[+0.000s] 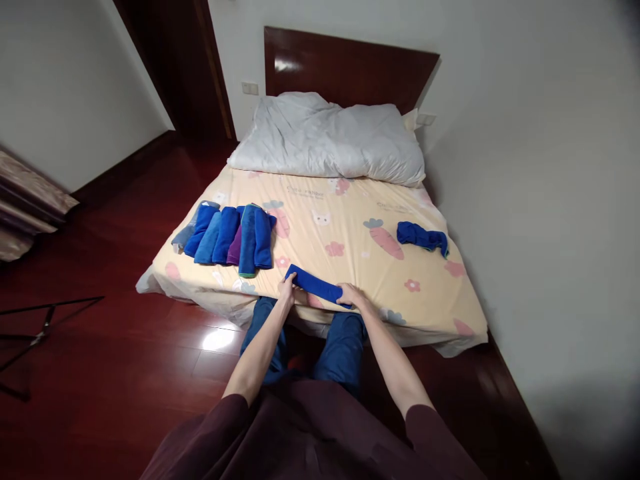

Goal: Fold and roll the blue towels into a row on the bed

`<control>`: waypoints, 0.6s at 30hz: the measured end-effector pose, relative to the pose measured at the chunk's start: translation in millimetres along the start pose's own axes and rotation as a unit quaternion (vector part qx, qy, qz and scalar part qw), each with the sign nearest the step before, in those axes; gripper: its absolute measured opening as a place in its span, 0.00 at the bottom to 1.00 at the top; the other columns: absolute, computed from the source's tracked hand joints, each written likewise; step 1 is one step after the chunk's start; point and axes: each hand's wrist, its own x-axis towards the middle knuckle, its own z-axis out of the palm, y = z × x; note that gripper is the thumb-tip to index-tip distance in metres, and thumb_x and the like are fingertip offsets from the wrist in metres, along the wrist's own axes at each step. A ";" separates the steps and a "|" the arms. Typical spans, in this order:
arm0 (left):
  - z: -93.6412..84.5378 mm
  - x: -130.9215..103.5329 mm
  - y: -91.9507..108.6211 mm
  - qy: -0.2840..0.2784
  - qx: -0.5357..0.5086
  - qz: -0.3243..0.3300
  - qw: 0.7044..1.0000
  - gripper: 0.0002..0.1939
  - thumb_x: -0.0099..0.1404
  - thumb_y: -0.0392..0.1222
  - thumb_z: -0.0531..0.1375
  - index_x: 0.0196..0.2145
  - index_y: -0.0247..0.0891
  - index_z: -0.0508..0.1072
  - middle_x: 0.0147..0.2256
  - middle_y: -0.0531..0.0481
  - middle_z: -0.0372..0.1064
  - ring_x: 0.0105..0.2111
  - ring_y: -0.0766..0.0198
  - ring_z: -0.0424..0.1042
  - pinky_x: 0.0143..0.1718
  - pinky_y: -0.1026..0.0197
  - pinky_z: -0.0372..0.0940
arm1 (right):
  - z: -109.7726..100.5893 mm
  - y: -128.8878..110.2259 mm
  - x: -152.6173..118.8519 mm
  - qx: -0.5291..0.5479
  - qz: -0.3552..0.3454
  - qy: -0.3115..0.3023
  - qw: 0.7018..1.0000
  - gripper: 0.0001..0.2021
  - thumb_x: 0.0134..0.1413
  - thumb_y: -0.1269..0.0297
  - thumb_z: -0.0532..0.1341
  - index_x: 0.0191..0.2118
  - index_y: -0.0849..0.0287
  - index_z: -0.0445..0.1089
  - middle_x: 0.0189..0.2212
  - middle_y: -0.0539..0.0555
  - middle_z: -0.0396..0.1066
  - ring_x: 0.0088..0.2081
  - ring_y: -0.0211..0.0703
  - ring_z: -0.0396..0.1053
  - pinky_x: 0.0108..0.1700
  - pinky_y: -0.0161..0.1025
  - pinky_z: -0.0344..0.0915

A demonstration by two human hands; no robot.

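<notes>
A blue towel [317,285], folded into a long narrow strip, lies slantwise near the front edge of the bed. Its left end is gripped by my left hand [287,287], and my right hand [350,295] grips its right end. To the left rests a row of rolled or folded towels [227,235], mostly blue, with a purple one [235,248] partly covered among them. Over on the right side of the bed lies a crumpled blue towel [423,238], apart from both hands.
The bed's yellow carrot-print sheet [340,220] spreads under the towels. A pale bundled quilt [330,140] sits against the dark wooden headboard [345,67]. Black stand legs [43,327] are on the floor at left, below a curtain [25,207]. A wall [540,200] borders the right.
</notes>
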 end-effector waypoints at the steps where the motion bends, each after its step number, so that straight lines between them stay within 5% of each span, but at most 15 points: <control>1: 2.6 -0.3 4.3 -0.015 -0.003 0.004 1.000 0.17 0.46 0.45 0.73 0.29 0.35 0.72 0.20 0.55 0.64 0.23 0.67 0.67 0.26 0.64 0.61 | 2.2 -3.3 -0.7 0.000 -0.003 0.002 1.000 0.33 0.39 0.66 0.73 0.57 0.57 0.74 0.52 0.61 0.77 0.50 0.55 0.77 0.46 0.39 0.69; 10: 27.8 6.2 68.2 -0.166 0.028 0.102 0.980 0.21 0.48 0.46 0.74 0.38 0.35 0.76 0.36 0.49 0.76 0.39 0.61 0.73 0.45 0.59 0.67 | 26.0 -51.3 2.2 0.112 -0.075 0.103 0.986 0.17 0.40 0.61 0.73 0.38 0.62 0.77 0.41 0.60 0.78 0.43 0.52 0.76 0.43 0.39 0.68; 14: 34.6 4.1 121.3 -0.262 0.173 0.226 0.922 0.24 0.51 0.50 0.74 0.41 0.35 0.76 0.38 0.47 0.76 0.40 0.59 0.74 0.48 0.55 0.69 | 29.5 -97.7 16.0 0.301 -0.080 0.095 0.945 0.15 0.39 0.67 0.71 0.38 0.65 0.76 0.31 0.56 0.78 0.33 0.48 0.74 0.35 0.39 0.68; 18: 36.3 -6.8 173.6 -0.326 0.273 0.314 0.849 0.25 0.53 0.50 0.73 0.46 0.36 0.77 0.44 0.45 0.77 0.44 0.57 0.75 0.51 0.54 0.70 | 32.7 -157.3 39.5 0.374 -0.076 0.115 0.917 0.22 0.43 0.71 0.71 0.47 0.68 0.73 0.40 0.60 0.80 0.37 0.47 0.74 0.36 0.38 0.69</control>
